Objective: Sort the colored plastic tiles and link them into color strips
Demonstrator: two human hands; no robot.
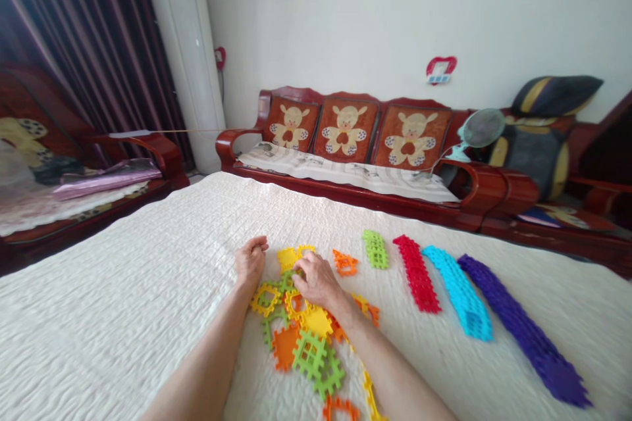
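Observation:
My left hand [251, 261] rests beside the pile on its left, fingers curled in, with nothing visible in them. My right hand [316, 281] reaches over the pile, its bent fingertips down among the pieces near a green tile [285, 283]. Whatever it pinches is hidden under the fingers. The pile mixes flat plastic interlocking tiles with toothed edges. Just beyond the fingers lie a solid yellow tile [287, 259] and a yellow frame tile partly behind the right hand. Closer to me are an orange tile [286, 347] and a green window tile [309, 354].
To the right lie overlapping rows of red tiles [419, 276], light blue tiles [459, 293] and purple tiles [526, 332]. A short green row [376, 250] and orange tiles [344, 263] sit nearer the pile. A white quilted cover [148, 289] spreads underneath. Behind stands a wooden sofa [345, 194].

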